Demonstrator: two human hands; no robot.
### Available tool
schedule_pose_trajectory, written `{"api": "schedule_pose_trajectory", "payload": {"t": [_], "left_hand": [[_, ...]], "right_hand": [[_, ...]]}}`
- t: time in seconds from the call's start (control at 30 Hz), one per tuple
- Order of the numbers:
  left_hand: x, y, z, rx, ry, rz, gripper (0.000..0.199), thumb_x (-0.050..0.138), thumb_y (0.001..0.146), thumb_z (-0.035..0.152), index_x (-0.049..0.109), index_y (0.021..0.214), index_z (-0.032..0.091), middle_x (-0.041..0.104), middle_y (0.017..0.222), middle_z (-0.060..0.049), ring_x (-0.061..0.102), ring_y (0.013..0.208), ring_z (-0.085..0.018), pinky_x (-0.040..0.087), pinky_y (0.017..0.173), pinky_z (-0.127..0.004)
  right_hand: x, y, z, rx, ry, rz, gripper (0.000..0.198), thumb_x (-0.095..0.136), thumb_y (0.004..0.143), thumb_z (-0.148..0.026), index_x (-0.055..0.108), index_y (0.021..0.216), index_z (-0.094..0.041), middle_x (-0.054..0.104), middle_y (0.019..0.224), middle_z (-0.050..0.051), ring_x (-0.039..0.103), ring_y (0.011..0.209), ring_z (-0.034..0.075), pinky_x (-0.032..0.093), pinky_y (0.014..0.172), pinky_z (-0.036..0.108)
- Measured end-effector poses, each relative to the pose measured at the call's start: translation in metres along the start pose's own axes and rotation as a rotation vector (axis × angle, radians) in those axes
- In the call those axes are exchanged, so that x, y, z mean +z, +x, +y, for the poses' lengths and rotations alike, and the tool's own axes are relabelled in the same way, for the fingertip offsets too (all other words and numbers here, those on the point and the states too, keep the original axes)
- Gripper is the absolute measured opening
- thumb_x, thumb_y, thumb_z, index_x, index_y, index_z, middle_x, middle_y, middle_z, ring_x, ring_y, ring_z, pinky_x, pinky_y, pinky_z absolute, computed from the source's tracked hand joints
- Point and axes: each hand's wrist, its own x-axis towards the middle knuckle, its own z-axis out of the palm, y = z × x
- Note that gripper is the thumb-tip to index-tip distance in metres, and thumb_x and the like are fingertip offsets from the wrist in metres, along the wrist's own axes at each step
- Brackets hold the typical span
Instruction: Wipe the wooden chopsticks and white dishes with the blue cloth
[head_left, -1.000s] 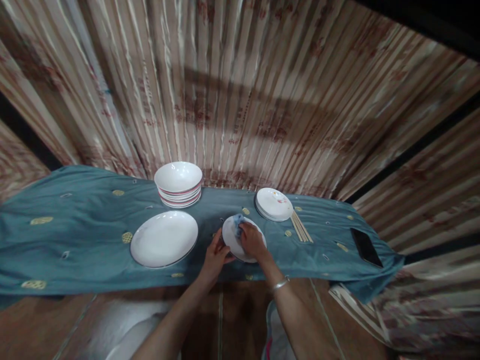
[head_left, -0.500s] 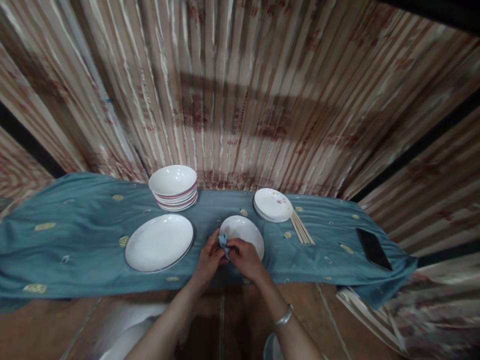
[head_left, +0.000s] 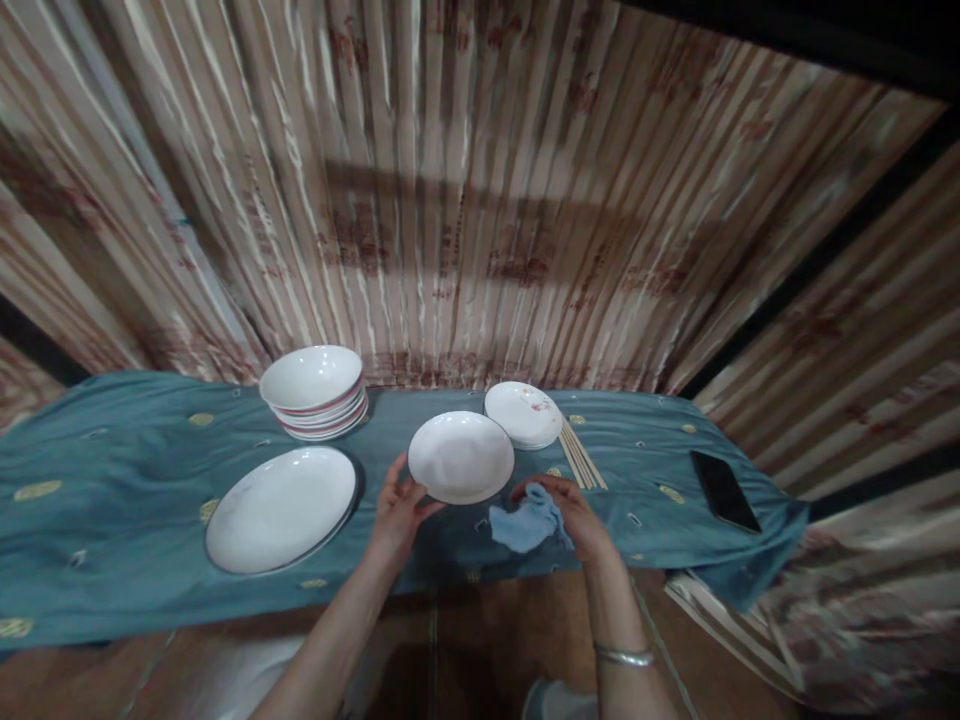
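Note:
My left hand [head_left: 400,508] grips a white plate [head_left: 460,458] by its left rim, thumb along the near edge. The plate looks lifted and tilted a little above the cloth-covered table. In my right hand [head_left: 571,512] is a light blue cloth [head_left: 527,519] that hangs from the fingers, to the right of the plate and apart from it. Behind the plate on the right lies a short stack of small plates [head_left: 523,413] with a red flower print. A large white oval plate [head_left: 283,510] rests to the left of my left hand.
White bowls with red rims [head_left: 313,388] stand stacked at the back left. Several wooden chopsticks [head_left: 580,455] lie beside the small plates. A black phone [head_left: 724,490] is near the right end of the teal tablecloth [head_left: 135,540]. A patterned curtain [head_left: 450,200] hangs behind.
My right hand has drawn the cloth away from the plate to the right. The plate has come up and tilted in my left hand. The whole view has shifted slightly.

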Motion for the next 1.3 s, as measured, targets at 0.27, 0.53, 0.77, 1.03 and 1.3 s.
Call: {"api": "schedule_pose_trajectory", "payload": {"t": [0.27,0.53,0.77,1.03,1.3], "left_hand": [[0.035,0.004,-0.012,0.001,-0.076,-0.036,0.070,0.081,0.051,0.022,0.048,0.112,0.025,0.066,0.090,-0.001,0.064,0.080,-0.020,0.056,0.068,-0.039],[0.053,0.013,-0.041,0.015,-0.115,-0.054,0.068,0.078,0.054,0.020,0.051,0.116,0.026,0.067,0.079,0.003,0.062,0.068,-0.013,0.050,0.060,-0.024],[0.075,0.012,-0.054,0.003,-0.143,-0.074,0.079,0.075,0.061,0.025,0.044,0.133,0.029,0.064,0.119,-0.006,0.061,0.100,-0.020,0.050,0.072,-0.026],[0.081,0.013,-0.075,0.173,0.086,-0.144,0.085,0.068,0.070,0.031,0.026,0.144,0.029,0.040,0.146,-0.008,0.046,0.126,-0.024,0.042,0.097,-0.034],[0.081,0.017,-0.101,0.376,0.349,-0.136,0.062,0.061,0.077,0.029,0.043,0.136,0.023,0.039,0.147,-0.008,0.036,0.133,-0.024,0.029,0.109,-0.039]], "right_hand": [[0.006,0.016,0.020,-0.042,-0.173,-0.015,0.043,0.058,0.073,-0.061,0.072,0.072,-0.020,0.069,0.072,0.003,0.060,0.075,0.020,0.043,0.068,0.029],[0.002,0.026,0.026,0.041,0.033,0.343,0.033,0.068,0.062,-0.052,0.068,0.064,-0.019,0.067,0.064,0.001,0.060,0.070,0.018,0.044,0.064,0.026],[0.004,0.031,0.021,0.106,0.314,0.536,0.027,0.068,0.057,-0.042,0.069,0.069,-0.019,0.068,0.062,0.001,0.065,0.070,0.020,0.048,0.061,0.027],[0.001,0.038,0.021,0.089,0.482,0.603,0.033,0.071,0.054,-0.038,0.070,0.077,-0.015,0.071,0.067,0.003,0.067,0.074,0.022,0.053,0.065,0.029],[-0.003,0.052,0.023,0.062,0.428,0.619,0.034,0.071,0.057,-0.044,0.068,0.072,-0.014,0.069,0.062,0.003,0.067,0.071,0.022,0.051,0.060,0.028]]}}
